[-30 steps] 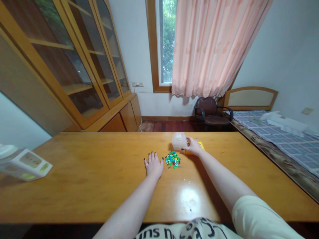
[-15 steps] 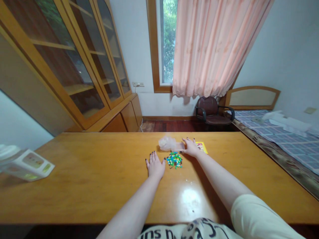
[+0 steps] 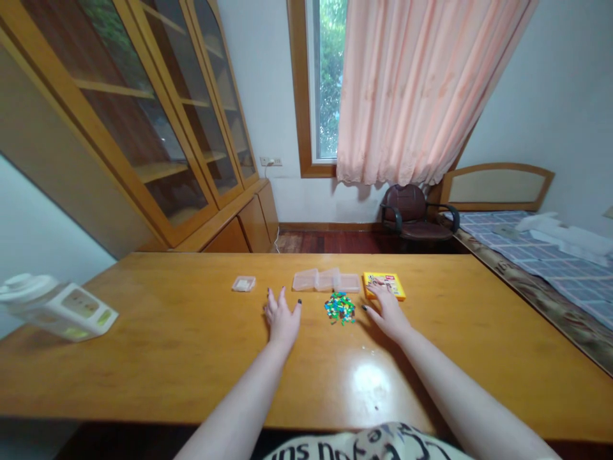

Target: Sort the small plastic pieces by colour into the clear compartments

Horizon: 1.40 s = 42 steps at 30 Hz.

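Note:
A small heap of tiny coloured building bricks (image 3: 340,308), mostly green, blue and white, lies on the table between my two hands. My left hand (image 3: 282,318) is left of the heap, fingers apart, holding nothing. Fingers spread, my right hand (image 3: 389,314) reaches over the near edge of a flat yellow box (image 3: 395,286); whether the fingertips touch it I cannot tell. Behind the heap, several clear plastic trays (image 3: 327,280) stand in an overlapping row. Beyond my left hand sits a small clear plastic box (image 3: 244,283) with something pale inside.
A clear, white-framed container (image 3: 62,310) lies at the left end of the wooden table (image 3: 191,364). Glass-fronted cabinets (image 3: 191,128) rise behind on the left. Past the far edge are an office chair (image 3: 412,214) and a bed (image 3: 541,246).
My right hand has moved off the clear plastic to the yellow box. My left hand has shifted left from the bricks. The trays now stand in a row, and the small box shows at left.

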Motion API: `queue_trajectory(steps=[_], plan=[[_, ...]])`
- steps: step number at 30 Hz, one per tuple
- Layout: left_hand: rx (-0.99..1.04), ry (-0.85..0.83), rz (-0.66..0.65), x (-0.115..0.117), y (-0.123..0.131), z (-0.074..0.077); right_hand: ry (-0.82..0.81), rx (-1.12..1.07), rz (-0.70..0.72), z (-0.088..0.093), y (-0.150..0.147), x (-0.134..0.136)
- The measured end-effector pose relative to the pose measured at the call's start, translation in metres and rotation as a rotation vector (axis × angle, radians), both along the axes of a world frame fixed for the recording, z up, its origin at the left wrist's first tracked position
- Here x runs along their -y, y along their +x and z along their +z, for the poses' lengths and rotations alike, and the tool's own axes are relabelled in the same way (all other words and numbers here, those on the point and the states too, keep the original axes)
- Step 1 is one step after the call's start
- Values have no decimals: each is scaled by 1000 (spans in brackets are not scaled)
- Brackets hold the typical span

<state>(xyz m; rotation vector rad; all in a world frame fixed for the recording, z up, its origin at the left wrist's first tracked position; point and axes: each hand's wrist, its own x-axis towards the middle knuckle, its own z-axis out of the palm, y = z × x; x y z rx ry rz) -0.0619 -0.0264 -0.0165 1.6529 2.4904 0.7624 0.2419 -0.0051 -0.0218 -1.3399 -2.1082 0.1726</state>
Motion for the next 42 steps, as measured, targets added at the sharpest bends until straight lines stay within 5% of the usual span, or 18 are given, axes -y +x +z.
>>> queue_trajectory(steps=[6,9,13,16,21,25,32,42], plan=[[-300,-139,50,-35,-126,10,-50,-27,-149,-31,41,44],[-310,-241,-76,-48,-150,-1,-47,-77,-219,-35,44,42],[-283,-215,-103,-53,-118,-11,-43,-108,-253,-32,39,35],[-257,-137,-94,-50,-72,-3,-53,-122,-260,-30,37,34],[-354,-6,-591,-45,6,13,-91,-138,-271,-30,37,36],[-338,-76,-570,-51,42,5,-111,-130,-269,-28,36,37],[-315,-115,-411,-53,35,-15,-145,-111,-269,-24,34,39],[-315,-67,-365,-51,31,-16,-140,62,-349,-31,30,35]])
